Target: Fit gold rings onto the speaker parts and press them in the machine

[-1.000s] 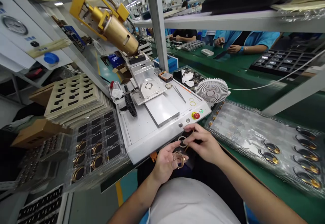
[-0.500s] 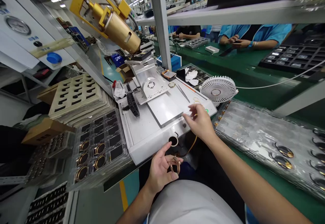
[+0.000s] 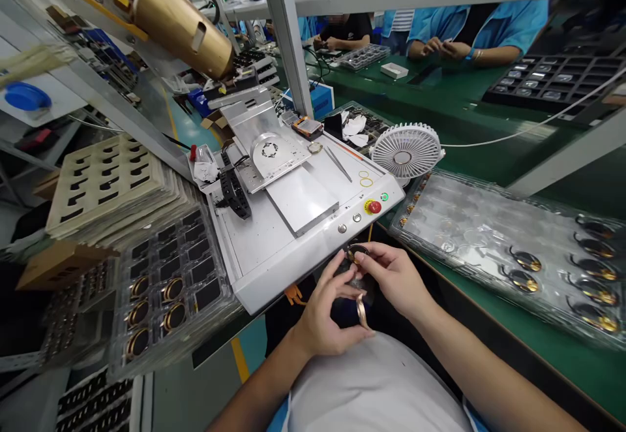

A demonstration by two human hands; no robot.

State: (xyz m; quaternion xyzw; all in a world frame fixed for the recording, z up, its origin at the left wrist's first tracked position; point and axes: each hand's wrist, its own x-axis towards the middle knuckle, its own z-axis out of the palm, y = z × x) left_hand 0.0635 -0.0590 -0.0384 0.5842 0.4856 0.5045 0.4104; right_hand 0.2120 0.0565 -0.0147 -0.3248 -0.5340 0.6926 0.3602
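Green-topped table (image 3: 464, 122) runs along my right, with a co-worker's blue sleeve (image 3: 531, 24) across it, and a white machine (image 3: 254, 243) stands just ahead of me. Below its near edge, over my lap, my left hand (image 3: 323, 318) makes a wide half-curl, a gold-coloured ring (image 3: 362, 312) caught edge-on between thumb and fingers. Just above the ring, my right hand (image 3: 396, 278) is pinched nearly closed on a black disc (image 3: 358, 250), thumb against its side. My left upper fingertips come up to the disc too; whether they touch it I can't tell.

To handle these well, I'd grip the disc by its rim only, so no print lands on its face, and pinch the ring just enough to steady it, since a hard squeeze could bend it if it's thin. Bringing my wrists lower and closer to my white shirt (image 3: 381, 386) would give a dropped part a shorter fall.

As for writing, I can't read any. Tiny dark marks sit by the round metal button (image 3: 342, 228) nearest me and its neighbours, too small to make out. The yellow collar (image 3: 368, 206) round the red stop button (image 3: 375, 207) seems printed, but it's blurred. Neither the white fan (image 3: 405, 151) nor the blue box (image 3: 321, 100) shows me a brand.
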